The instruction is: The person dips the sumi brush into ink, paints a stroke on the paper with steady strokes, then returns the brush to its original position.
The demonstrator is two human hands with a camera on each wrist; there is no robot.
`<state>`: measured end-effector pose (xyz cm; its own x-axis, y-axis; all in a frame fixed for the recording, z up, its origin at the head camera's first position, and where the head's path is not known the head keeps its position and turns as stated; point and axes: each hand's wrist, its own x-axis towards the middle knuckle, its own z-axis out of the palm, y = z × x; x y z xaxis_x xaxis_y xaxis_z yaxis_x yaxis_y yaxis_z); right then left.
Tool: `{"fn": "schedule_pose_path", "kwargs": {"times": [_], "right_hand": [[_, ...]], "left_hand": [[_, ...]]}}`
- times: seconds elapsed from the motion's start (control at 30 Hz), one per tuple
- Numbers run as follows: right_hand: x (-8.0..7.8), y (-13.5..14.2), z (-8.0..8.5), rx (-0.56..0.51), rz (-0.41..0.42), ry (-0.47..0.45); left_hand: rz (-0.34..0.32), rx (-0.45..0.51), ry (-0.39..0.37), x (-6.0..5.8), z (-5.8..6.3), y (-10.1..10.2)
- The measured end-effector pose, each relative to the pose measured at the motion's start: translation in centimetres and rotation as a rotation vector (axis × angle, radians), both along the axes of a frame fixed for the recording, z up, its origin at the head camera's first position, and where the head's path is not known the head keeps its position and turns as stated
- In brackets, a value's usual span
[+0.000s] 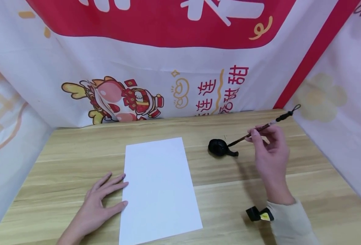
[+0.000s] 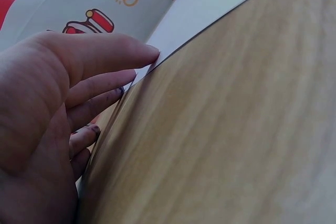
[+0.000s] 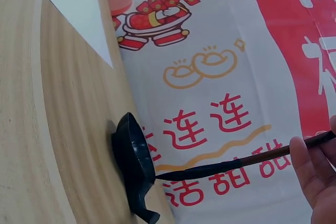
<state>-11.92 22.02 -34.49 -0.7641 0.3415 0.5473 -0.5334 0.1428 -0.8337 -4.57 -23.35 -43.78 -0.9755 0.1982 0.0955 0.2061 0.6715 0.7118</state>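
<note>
My right hand (image 1: 272,153) pinches a dark-handled calligraphy brush (image 1: 253,131) with a hanging loop at its top end. The brush slants down to the left, its dark tip (image 3: 173,176) at the rim of a small black ink dish (image 3: 131,161) with a curved handle. A sheet of white paper (image 1: 160,190) lies left of the dish on the table. Along the paper's left edge rests my left hand (image 1: 99,200), fingers spread, fingertips and thumb touching the sheet. No writing shows on the paper.
Everything lies on a wood-grain table (image 1: 223,200). A printed cloth (image 1: 156,68) in white and red hangs behind the table's far edge, with more pale cloth on both sides. A small black device (image 1: 259,214) is at the right wrist.
</note>
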Motion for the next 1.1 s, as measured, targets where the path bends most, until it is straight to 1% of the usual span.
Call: {"fn": "schedule_pose_path", "kwargs": {"times": [0.07, 0.13, 0.27, 0.37, 0.47, 0.6, 0.73, 0.87, 1.03, 1.1], "right_hand": [[-0.2, 0.2, -0.5, -0.020, 0.027, 0.016], [-0.4, 0.3, -0.9, -0.027, 0.044, 0.011], [-0.5, 0.6, -1.1, -0.029, 0.009, -0.042], [-0.5, 0.9, -1.1, -0.052, -0.013, -0.050], [-0.5, 1.0, -1.1, -0.091, 0.024, -0.010], [-0.8, 0.7, -1.3, -0.098, 0.054, -0.019], [-0.9, 1.0, -1.5, -0.136, 0.039, -0.055], [-0.8, 1.3, -1.3, -0.183, 0.027, -0.035], [-1.0, 1.1, -1.4, -0.169, 0.046, -0.049], [-1.2, 1.1, -1.6, -0.165, 0.038, -0.059]], "left_hand": [[0.000, -0.002, 0.003, 0.1, 0.0, 0.0], [0.000, -0.001, 0.006, 0.1, 0.0, 0.1], [-0.001, 0.001, 0.004, 0.1, 0.0, 0.1], [-0.001, 0.000, -0.002, 0.1, 0.0, 0.1], [0.000, -0.001, -0.002, 0.1, 0.1, 0.2], [0.001, -0.001, 0.004, 0.1, 0.1, 0.2], [0.000, -0.004, -0.005, 0.0, 0.0, 0.2], [-0.001, -0.006, -0.009, 0.0, 0.0, 0.2], [0.001, -0.015, 0.010, 0.0, 0.0, 0.1], [0.002, -0.019, 0.016, 0.0, 0.0, 0.1]]}}
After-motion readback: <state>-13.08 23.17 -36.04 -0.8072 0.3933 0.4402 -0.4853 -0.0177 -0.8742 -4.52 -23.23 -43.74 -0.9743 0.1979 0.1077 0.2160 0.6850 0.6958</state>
